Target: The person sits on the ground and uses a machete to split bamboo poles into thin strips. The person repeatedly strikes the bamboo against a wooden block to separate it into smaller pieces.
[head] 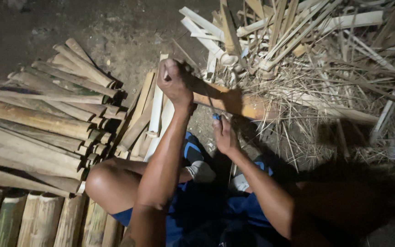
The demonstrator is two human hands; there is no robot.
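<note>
Seen from above, a seated person's left hand clenches its fingers around the near end of a pale orange-brown bamboo piece lying across the ground. The right hand grasps a blue-handled blade against it. Split bamboo stacks lie left; shavings pile right.

One view only, from my head camera. It looks steeply down over my own lap and forearms onto the dirt floor. Close range: the left hand and right hand sit near frame centre, knee at lower left. Stacked split bamboo fills the left edge, a scrap heap the upper right. No second view to overlap.
</note>
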